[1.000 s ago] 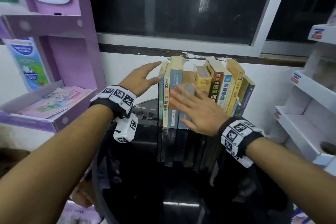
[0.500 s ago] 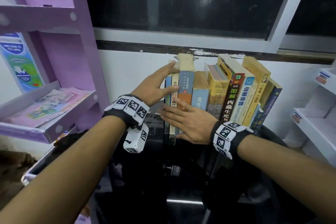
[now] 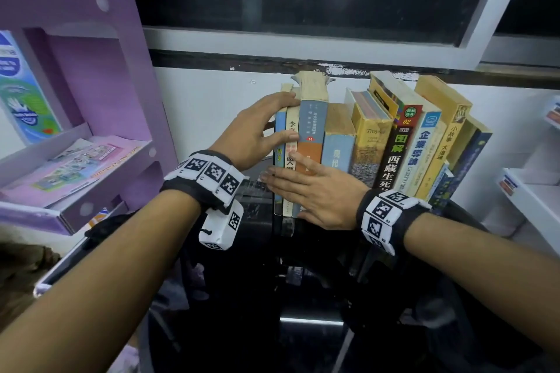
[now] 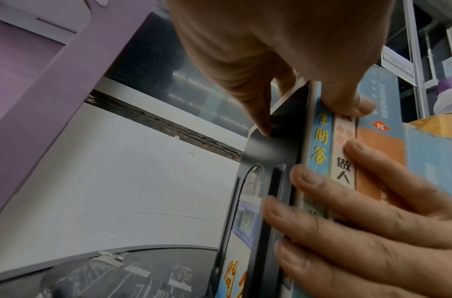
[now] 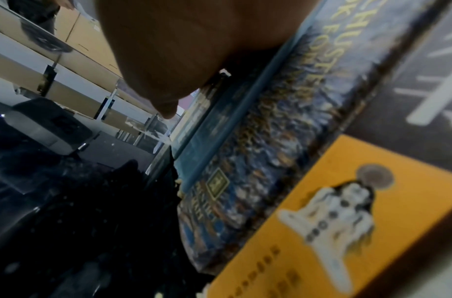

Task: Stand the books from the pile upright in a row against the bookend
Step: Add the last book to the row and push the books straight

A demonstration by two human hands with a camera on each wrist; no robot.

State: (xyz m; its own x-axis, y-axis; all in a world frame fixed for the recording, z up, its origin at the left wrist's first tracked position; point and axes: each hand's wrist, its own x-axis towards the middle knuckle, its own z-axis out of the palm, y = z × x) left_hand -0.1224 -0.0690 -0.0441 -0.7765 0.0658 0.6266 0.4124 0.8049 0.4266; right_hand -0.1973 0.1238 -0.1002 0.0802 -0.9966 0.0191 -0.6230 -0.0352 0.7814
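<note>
The table [image 3: 212,327] is black and shiny, so books may slide on it. On it, by the white wall [image 3: 212,100], a row of books [image 3: 378,142] is stood up. No pile is seen. The books on the right lean a little. The books on the left stand straight.

The books look stiff, and the row is probably heavy when pushed all at once. The fat books [image 3: 371,142] will likely stand well alone. The thin books [image 3: 286,142] at the left end are light and may bend or tip. Old, worn paper is seen on some tops, so those should be handled gently. A book is best held by its two flat sides, low down, and pushed on the spine.

The bookend [image 4: 268,161] is a thin black plate. It is set flat against the left end of the row. It looks light and could slip if pushed hard.

The left hand [image 3: 257,130] is held over the top left corner. The thin books and the bookend are pinched together between thumb [image 4: 347,100] and fingers [image 4: 255,113].

The right hand [image 3: 318,188] is spread flat. Its straight fingers are pressed on the spines, low down. Nothing is gripped by it.
</note>
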